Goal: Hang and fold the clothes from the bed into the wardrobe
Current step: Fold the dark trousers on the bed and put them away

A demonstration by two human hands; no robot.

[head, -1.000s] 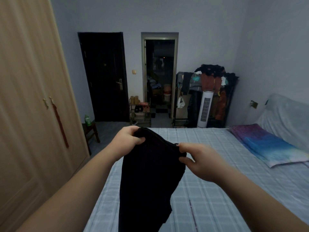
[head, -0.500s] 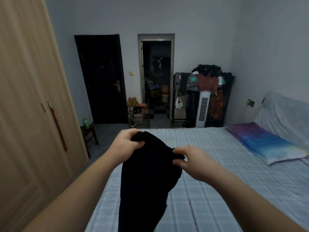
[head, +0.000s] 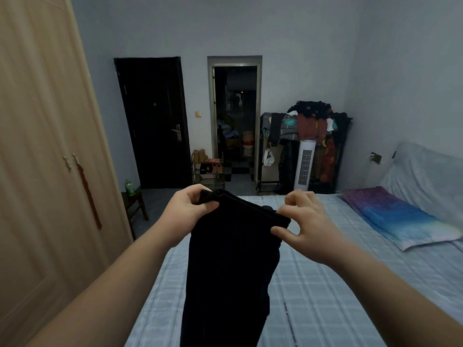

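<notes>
left hand (head: 186, 211) fingers grip black garment (head: 230, 266) | right hand (head: 304, 226) pinches it — above bed (head: 325, 284)

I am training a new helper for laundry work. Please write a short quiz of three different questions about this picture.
1. True or false: the wardrobe doors are closed.
2. Which hand grips the black garment with a full fist: A) left hand B) right hand?
3. Fill in: the garment hangs over the ___.

Key: 1 true; 2 A, as the right hand only pinches the edge; 3 bed.
</notes>
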